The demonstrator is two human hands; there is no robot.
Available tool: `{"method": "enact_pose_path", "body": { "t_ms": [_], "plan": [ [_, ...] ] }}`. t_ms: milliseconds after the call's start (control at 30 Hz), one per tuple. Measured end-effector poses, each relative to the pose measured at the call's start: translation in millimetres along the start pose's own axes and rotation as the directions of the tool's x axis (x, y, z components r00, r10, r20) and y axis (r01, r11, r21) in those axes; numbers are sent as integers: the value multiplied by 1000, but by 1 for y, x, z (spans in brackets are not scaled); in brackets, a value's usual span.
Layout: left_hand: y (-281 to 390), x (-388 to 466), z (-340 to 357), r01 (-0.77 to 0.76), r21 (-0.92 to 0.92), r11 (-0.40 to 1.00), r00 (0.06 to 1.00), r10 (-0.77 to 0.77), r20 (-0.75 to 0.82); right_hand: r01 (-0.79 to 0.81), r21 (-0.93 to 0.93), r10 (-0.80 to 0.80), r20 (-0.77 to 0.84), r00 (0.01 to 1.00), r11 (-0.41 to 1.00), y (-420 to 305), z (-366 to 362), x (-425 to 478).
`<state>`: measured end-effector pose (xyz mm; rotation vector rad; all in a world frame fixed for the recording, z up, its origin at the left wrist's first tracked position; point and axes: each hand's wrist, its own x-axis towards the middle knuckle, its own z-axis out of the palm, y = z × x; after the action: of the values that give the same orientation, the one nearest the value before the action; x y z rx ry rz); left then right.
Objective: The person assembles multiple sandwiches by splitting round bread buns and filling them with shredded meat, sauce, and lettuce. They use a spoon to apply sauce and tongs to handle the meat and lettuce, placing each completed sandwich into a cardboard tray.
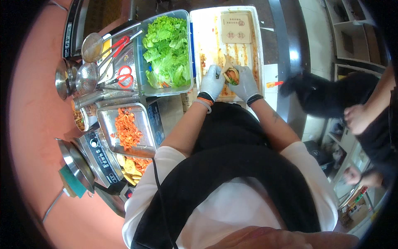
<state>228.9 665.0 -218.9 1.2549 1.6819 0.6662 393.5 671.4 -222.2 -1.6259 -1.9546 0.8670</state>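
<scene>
Both my hands, in pale disposable gloves, are over a white foam tray (206,31) with sauce stains and food bits. My right hand (244,82) grips a filled flatbread (232,76) from its right side; meat and green leaf show at its opening. My left hand (213,81) is at the left side, with its fingertips by a brown paper sleeve (228,62) around the bread. Whether the left fingers pinch the paper is hard to tell. A stack of brown paper sleeves (236,28) with printing lies in the tray's upper right part.
Left of the tray stands a clear plastic bin of lettuce (168,53). Further left are red-handled scissors (125,77), strainers (87,78) and a metal tray (146,112) of chopped orange-red food. A co-worker's hand (356,118) and dark clothing are at the right.
</scene>
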Motion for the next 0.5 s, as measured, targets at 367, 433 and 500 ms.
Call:
{"method": "enact_pose_path", "body": {
  "t_ms": [367,433,500],
  "plan": [
    [-6,-3,0,110,312,944,985,-145,92,-246,128,254,-50,966,961,-11,6,12],
    [-13,0,3,94,382,919,963,-182,200,-293,142,308,-99,946,946,-11,11,17],
    [-16,1,13,24,328,944,961,-112,252,-296,31,297,-178,938,955,-11,20,20]
  ]
}}
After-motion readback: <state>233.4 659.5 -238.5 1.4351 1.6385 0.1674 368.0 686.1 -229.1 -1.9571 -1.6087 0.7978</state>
